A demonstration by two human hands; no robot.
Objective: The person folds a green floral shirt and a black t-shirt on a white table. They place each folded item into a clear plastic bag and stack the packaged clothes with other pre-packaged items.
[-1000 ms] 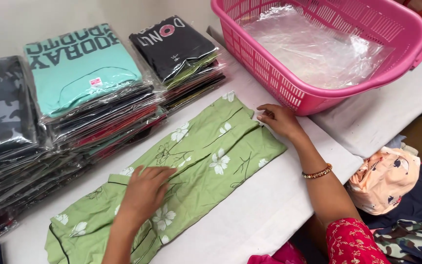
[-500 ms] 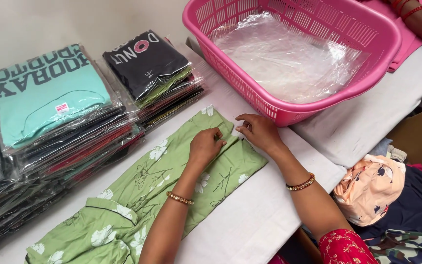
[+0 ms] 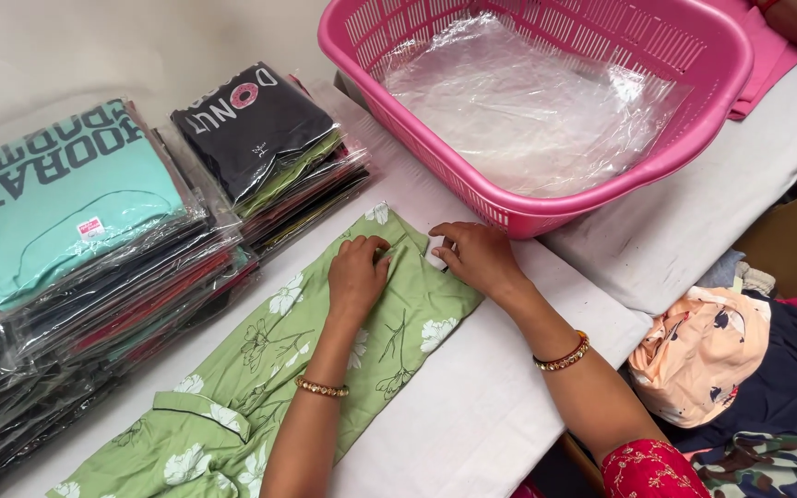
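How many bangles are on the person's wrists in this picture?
2. One gold bangle is on the left wrist, over the green floral garment. One gold and red bangle is on the right wrist. None seems hidden.

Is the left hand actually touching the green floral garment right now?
Touching. The head view shows the left hand pressed flat on the green floral garment near its top edge, fingers curled into the fabric with no gap beneath.

Head camera looks down, close, over the white table (image 3: 472, 415).
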